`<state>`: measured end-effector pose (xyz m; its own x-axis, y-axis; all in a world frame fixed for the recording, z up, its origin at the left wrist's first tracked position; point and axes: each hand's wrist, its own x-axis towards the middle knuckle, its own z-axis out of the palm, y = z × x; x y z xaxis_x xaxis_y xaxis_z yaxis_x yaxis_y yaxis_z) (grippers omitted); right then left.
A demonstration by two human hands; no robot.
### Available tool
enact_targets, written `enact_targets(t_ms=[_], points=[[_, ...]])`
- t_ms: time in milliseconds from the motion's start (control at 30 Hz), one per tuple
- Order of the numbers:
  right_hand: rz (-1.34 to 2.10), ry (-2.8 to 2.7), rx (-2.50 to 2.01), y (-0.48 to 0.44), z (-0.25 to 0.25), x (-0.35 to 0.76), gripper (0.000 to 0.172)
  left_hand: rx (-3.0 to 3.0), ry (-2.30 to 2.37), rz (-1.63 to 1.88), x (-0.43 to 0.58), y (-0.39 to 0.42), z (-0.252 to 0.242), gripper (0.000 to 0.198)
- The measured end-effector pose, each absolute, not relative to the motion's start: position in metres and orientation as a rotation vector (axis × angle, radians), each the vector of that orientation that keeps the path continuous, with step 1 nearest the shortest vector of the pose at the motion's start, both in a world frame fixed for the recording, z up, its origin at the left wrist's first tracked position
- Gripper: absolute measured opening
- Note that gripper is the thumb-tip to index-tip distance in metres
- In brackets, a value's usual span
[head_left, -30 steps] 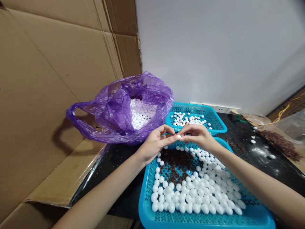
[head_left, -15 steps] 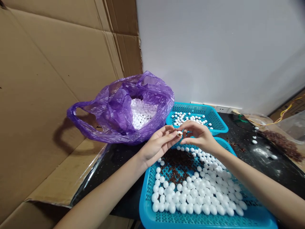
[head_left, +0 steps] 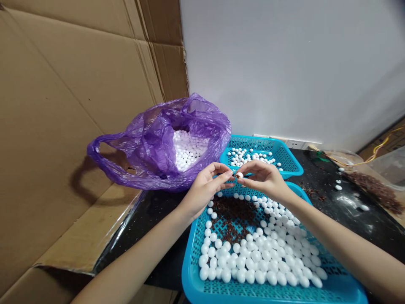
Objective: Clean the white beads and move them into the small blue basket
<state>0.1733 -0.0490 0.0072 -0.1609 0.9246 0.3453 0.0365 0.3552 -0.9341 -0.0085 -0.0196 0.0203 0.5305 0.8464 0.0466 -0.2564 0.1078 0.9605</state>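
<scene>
My left hand point(head_left: 207, 185) and my right hand point(head_left: 264, 179) meet above the far end of a near blue basket point(head_left: 191, 270). Both pinch one small white bead point(head_left: 239, 175) between their fingertips. The basket holds several white beads point(head_left: 262, 253) and a patch of dark brown crumbs point(head_left: 234, 213). Behind it a second blue basket point(head_left: 289, 162) holds several smaller white beads. A purple plastic bag point(head_left: 152, 143) full of white beads lies open to the left.
A large cardboard sheet point(head_left: 63, 105) stands along the left and folds under the bag. The black table top point(head_left: 354, 211) to the right carries loose beads, brown debris point(head_left: 375, 190) and a clear plastic bag. A white wall rises behind.
Both hands have risen slightly and turned the bead between their fingertips. The baskets and the bag have not moved.
</scene>
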Motion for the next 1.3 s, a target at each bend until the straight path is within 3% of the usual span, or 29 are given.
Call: enact_targets(t_ms=[400,700,900,1067,1300], points=[[1.065,-1.468,-0.835,-0.049,0.010,0.170,0.014,1.578,0.528,0.905,-0.011,-0.010,0.012,0.013],[1.031,-1.502,-0.848,-0.048,0.010,0.173,0.017,1.780,0.627,1.115,-0.011,-0.012,0.006,0.009],[0.922,-1.606,-0.865,-0.049,0.011,0.175,0.024,1.981,0.758,1.181,-0.012,-0.020,0.009,0.019],[0.787,-1.694,-0.873,-0.049,0.011,0.176,0.023,2.058,0.771,1.202,-0.012,-0.024,0.013,0.017],[0.874,-1.649,-0.912,-0.050,0.012,0.175,0.020,2.062,0.774,1.216,-0.012,-0.025,0.012,0.017]])
